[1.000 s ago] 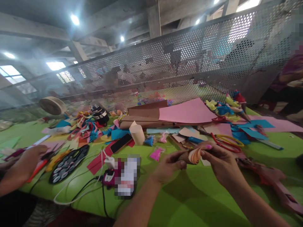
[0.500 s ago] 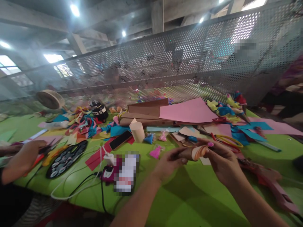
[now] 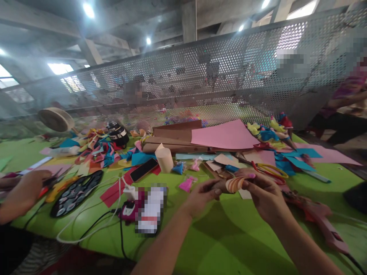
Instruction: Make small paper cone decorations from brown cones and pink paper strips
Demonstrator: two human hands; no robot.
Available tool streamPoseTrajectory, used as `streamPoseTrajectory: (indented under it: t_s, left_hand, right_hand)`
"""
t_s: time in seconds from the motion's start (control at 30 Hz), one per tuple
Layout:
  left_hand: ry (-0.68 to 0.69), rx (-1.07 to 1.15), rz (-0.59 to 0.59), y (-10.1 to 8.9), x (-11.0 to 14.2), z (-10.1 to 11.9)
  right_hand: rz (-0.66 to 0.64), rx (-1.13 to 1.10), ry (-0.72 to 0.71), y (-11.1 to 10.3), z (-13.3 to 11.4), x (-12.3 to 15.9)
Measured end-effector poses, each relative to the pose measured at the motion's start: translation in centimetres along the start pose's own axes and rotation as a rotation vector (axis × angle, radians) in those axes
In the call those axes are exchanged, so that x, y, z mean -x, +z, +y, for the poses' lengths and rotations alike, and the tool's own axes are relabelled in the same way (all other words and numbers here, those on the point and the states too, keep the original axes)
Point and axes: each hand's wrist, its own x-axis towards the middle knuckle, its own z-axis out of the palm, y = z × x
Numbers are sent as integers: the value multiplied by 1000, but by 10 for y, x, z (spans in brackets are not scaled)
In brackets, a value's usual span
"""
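Observation:
Between my two hands, above the green table (image 3: 229, 240), is a small rolled paper piece (image 3: 235, 185), brown at one end with orange-and-cream stripes at the other. My left hand (image 3: 200, 196) closes around the brown end. At the striped end, my right hand (image 3: 265, 196) pinches the piece with thumb and fingers. A bright pink spot (image 3: 251, 175) shows by the right fingers; whether it is part of the piece I cannot tell. Just left of my hands lies a small bag of pink clay-like stuff (image 3: 187, 183). A pink glue gun (image 3: 325, 225) rests right of my right forearm.
Scissors (image 3: 271, 171), a cream paper roll (image 3: 164, 159), brown sheets (image 3: 177, 131) and a pink sheet (image 3: 226, 134) lie farther back. A phone (image 3: 151, 210), power block (image 3: 130, 210) and cables are at left. Another person's hand (image 3: 36, 183) works at far left.
The paper piece has turned a little between my fingers, with more of its stripes showing. The whole view has shifted slightly, with things on the table now farther left.

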Motion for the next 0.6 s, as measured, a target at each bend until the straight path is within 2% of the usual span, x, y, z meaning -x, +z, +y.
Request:
streamPoseTrajectory:
  t_s: [0.13, 0.3, 0.6]
  left_hand:
    - [14, 81, -11, -2, -1, -3]
    - [14, 179, -4, -1, -1, -1]
    - [7, 174, -32, -1, 3, 9]
  right_hand:
    - [-16, -31, 25, -1, 1, 1]
    - [-56, 17, -18, -3, 2, 2]
    - [-198, 221, -226, -3, -11, 11]
